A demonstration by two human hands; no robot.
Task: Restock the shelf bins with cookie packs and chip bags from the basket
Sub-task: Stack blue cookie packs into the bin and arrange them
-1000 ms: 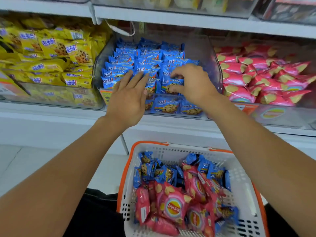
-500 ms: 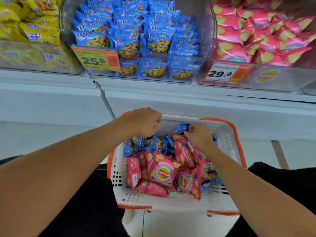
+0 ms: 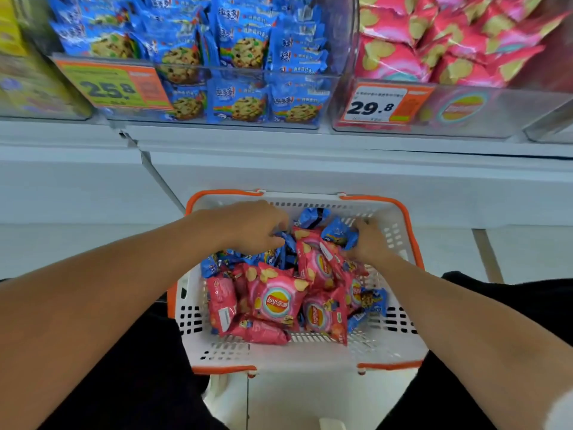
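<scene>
Both hands are now working down inside the white-and-orange basket [image 3: 393, 355], having dropped from the cookie bin a second ago, so the stocking stroke is over and a fresh pickup is starting. Nearest the person, below the wrists, pink Lay's chip bags [image 3: 274, 301] are lying heaped across the basket's middle, with a loose blue cookie pack [image 3: 370, 301] sitting under the right forearm. The left hand [image 3: 254, 229] is curling its fingers into the cluster of blue cookie packs [image 3: 280, 254] on the basket's left, apparently gathering them, though how many it is gripping cannot be told. The right hand [image 3: 369, 242] is closing on a blue cookie pack [image 3: 339, 234] at the far right corner. Beyond the hands, above the white shelf edge, the clear cookie bin [image 3: 347, 57] is standing nearly full of blue packs behind its 25.8 price tag [image 3: 113, 85]; right of it the chip bin [image 3: 496, 110] is holding pink bags behind the 29.8 price tag [image 3: 376, 103]. Much stock is remaining in the basket.
</scene>
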